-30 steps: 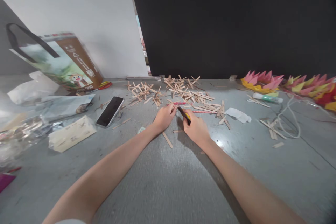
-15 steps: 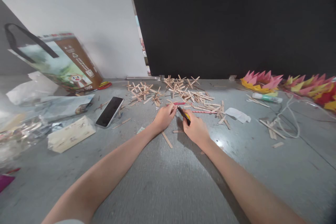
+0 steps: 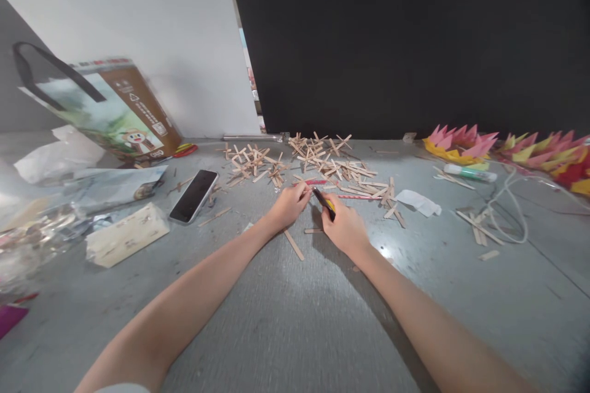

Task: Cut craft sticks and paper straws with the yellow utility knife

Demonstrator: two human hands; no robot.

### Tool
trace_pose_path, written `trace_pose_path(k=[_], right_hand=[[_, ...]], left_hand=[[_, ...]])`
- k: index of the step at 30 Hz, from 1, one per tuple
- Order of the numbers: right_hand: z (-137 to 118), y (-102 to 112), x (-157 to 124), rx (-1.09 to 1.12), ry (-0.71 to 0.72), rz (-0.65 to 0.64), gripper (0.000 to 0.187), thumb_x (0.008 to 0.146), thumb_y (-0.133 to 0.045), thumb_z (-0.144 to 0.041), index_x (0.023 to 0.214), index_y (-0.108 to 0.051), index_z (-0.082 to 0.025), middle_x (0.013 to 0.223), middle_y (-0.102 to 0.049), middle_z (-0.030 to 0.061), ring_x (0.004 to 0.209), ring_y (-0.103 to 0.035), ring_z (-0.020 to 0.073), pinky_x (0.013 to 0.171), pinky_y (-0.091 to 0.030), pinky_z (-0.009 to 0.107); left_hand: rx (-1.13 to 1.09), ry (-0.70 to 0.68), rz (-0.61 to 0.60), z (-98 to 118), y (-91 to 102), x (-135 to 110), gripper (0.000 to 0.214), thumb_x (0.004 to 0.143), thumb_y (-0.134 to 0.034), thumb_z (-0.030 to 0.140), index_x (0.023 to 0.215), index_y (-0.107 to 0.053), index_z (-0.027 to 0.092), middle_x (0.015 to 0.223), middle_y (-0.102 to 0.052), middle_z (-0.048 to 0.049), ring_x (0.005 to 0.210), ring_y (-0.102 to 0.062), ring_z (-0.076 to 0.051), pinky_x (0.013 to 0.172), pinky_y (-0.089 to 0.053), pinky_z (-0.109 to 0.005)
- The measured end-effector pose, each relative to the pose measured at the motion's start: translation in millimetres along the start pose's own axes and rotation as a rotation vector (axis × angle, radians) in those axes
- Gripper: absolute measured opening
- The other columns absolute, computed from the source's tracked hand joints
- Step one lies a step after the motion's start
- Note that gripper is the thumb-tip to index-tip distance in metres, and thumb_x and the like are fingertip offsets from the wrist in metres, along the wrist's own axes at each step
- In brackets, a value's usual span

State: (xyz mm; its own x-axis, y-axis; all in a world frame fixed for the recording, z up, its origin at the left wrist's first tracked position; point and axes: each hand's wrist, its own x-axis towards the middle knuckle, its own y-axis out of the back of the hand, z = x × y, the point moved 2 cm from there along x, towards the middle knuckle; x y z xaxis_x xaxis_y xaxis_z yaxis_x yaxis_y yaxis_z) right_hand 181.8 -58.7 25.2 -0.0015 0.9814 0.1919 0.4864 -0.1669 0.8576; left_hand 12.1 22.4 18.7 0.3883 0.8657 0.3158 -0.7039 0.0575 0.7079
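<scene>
Loose stick: nearest, flat on table, between the wrists.
Right hand: fingers closed around knife, centre of table.
Left hand: fingertips pinched together at knife tip; held item hidden.
Stick pile: far, behind both hands.

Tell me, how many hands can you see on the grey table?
2. The left hand holds a thin pink stick near the pile of wooden craft sticks; the right hand grips a black-and-yellow tool beside it.
</scene>
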Motion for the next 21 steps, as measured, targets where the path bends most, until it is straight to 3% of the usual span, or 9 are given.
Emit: trace_pose_path(k=[8, 13, 21], right_hand=[[1, -2, 2, -0.004, 0.026, 0.016, 0.039, 0.100, -0.049, -0.027, 0.138, -0.057, -0.028, 0.098, -0.080, 0.0040, 0.078, -0.073, 0.0251, 0.065, -0.040, 0.029], [1, -5, 0, -0.032, 0.081, 0.044, 0.038, 0.099, -0.052, -0.028, 0.137, -0.060, -0.031, 0.088, -0.079, 0.0032, 0.071, -0.071, 0.0242, 0.063, -0.038, 0.028], [14, -8, 5, 0.142, -0.021, 0.190, 0.038, 0.104, -0.047, -0.036, 0.139, -0.057, -0.025, 0.094, -0.078, 0.0057, 0.076, -0.071, 0.0246, 0.067, -0.041, 0.029]], left_hand=[[-0.055, 0.038, 0.066, 0, -1.2, 0, 0.023, 0.101, -0.050, 0.034, 0.083, -0.058, 0.021, 0.069, -0.063, 0.0008, 0.065, -0.057, -0.017, 0.065, -0.035, -0.028], [-0.143, 0.176, 0.199, -11, 2.7, 5, 0.023, 0.097, -0.052, 0.031, 0.078, -0.057, 0.020, 0.056, -0.058, 0.0035, 0.054, -0.054, -0.015, 0.061, -0.036, -0.025], [-0.391, 0.273, 0.318, -26, 6.1, 11, 0.027, 0.093, -0.057, 0.044, 0.084, -0.058, 0.019, 0.056, -0.058, 0.0037, 0.049, -0.054, -0.013, 0.054, -0.038, -0.023]])
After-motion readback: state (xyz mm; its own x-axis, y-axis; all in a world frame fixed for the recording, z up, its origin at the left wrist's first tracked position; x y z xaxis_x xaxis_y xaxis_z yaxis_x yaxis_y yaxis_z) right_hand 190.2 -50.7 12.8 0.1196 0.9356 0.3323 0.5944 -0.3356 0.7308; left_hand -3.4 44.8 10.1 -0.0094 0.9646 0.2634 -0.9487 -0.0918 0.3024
